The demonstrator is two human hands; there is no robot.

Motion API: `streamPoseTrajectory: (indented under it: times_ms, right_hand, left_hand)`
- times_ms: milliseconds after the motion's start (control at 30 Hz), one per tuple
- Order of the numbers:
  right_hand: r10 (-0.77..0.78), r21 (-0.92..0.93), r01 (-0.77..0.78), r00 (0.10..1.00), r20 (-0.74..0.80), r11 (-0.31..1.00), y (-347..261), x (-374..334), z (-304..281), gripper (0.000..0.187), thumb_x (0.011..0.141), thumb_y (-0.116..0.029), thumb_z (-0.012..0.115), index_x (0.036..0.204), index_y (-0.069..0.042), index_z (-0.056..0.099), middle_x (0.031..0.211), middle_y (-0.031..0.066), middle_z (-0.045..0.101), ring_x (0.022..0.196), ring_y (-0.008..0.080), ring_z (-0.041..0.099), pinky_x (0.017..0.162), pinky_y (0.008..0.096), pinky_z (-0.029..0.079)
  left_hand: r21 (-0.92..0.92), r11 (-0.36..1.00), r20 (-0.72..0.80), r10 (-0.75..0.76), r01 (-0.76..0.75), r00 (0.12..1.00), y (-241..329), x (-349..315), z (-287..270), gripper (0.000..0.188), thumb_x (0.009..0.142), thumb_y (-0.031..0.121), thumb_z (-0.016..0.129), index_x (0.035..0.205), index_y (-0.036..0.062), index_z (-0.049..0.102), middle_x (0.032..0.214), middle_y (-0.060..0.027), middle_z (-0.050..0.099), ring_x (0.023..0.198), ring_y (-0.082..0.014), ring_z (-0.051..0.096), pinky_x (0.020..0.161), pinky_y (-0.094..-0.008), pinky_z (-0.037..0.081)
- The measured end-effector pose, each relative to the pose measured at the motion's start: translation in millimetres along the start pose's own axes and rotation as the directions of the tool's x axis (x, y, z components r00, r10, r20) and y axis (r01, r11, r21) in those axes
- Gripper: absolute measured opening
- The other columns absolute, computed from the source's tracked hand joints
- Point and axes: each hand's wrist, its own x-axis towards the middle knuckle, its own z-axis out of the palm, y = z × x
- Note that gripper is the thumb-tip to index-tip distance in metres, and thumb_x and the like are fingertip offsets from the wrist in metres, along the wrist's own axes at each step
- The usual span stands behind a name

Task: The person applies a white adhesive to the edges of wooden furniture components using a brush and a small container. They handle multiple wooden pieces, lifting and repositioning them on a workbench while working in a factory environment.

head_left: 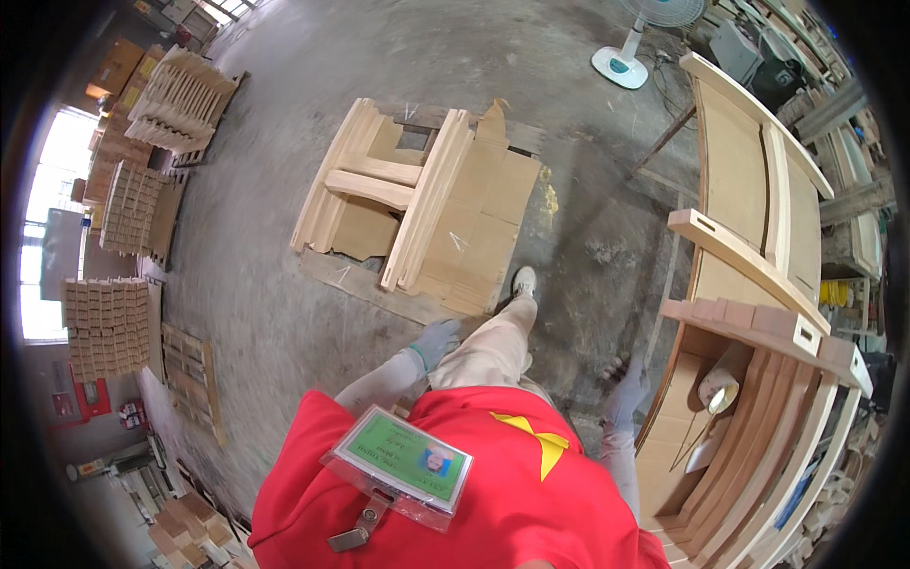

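My left hand, in a grey glove, hangs beside my thigh with its fingers loosely stretched and nothing seen in it. On the other side my right hand, also gloved and with darkened fingertips, hangs near the workbench with its fingers apart, holding nothing. Ahead of my feet, long pale wooden pieces lie in stacks on flattened cardboard. Shorter curved wooden pieces lie between these stacks. At my right, curved wooden rails rest across the cardboard-covered workbench.
Stacks of wooden parts stand along the left side, with a bare pallet near them. A standing fan is at the far right on the concrete floor. More wooden rails fill the bench's near end, beside a white roll.
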Motion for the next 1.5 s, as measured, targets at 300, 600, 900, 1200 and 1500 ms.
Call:
streamPoseTrajectory:
  times_ms: [300,600,900,1200,1500]
  right_hand:
    - [0.014,-0.045,0.002,0.936,0.351,0.999,-67.7,99.4,200.5,0.025,0.088,-0.027,0.052,0.080,-0.003,0.055,0.067,0.0052,0.057,0.055,0.0129,0.055,0.050,0.0259,0.047]
    - [0.017,-0.098,0.017,0.944,0.330,0.995,-134.8,230.4,360.5,0.025,0.087,-0.026,0.053,0.080,-0.002,0.056,0.066,0.0052,0.057,0.054,0.0134,0.056,0.050,0.0257,0.047]
    - [-0.006,-0.437,0.166,0.939,0.344,0.884,-213.7,357.5,416.4,0.027,0.086,-0.029,0.054,0.086,-0.002,0.058,0.069,0.0064,0.059,0.056,0.0144,0.058,0.051,0.0267,0.050]
    - [0.281,-0.724,0.202,0.827,0.487,0.659,-261.2,551.3,572.0,0.030,0.086,-0.032,0.053,0.085,-0.002,0.056,0.070,0.0071,0.058,0.056,0.0156,0.058,0.050,0.0270,0.049]
    - [0.353,-0.690,0.406,0.640,0.683,0.600,-337.6,705.6,899.4,0.029,0.086,-0.031,0.054,0.090,-0.002,0.056,0.077,0.0093,0.060,0.063,0.0164,0.059,0.052,0.0277,0.051]
  left_hand:
    - [0.078,0.977,-0.102,0.205,-0.198,0.973,50.3,75.3,-35.4,0.010,0.085,0.012,0.048,0.089,0.0068,0.057,0.068,0.0011,0.051,0.056,-0.0103,0.049,0.051,-0.0236,0.041]
    - [0.382,0.923,-0.322,0.175,-0.042,0.931,212.7,139.1,-22.1,0.009,0.082,0.018,0.052,0.082,0.0102,0.054,0.066,0.0037,0.047,0.056,-0.0073,0.045,0.050,-0.0224,0.039]
    - [-0.085,0.947,-0.359,0.261,-0.309,0.896,333.0,252.2,36.3,0.009,0.082,0.019,0.053,0.082,0.0098,0.052,0.070,0.0021,0.048,0.058,-0.0071,0.045,0.054,-0.0211,0.040]
    - [-0.407,0.830,-0.631,0.047,-0.382,0.774,415.3,357.0,97.4,0.005,0.081,0.014,0.051,0.083,0.0091,0.049,0.067,0.0020,0.047,0.053,-0.0075,0.044,0.049,-0.0218,0.039]
    - [-0.647,0.409,-0.725,-0.067,-0.644,0.686,478.2,425.0,161.0,0.010,0.076,0.002,0.051,0.084,0.0059,0.047,0.060,0.0009,0.042,0.046,-0.0081,0.040,0.040,-0.0231,0.033]
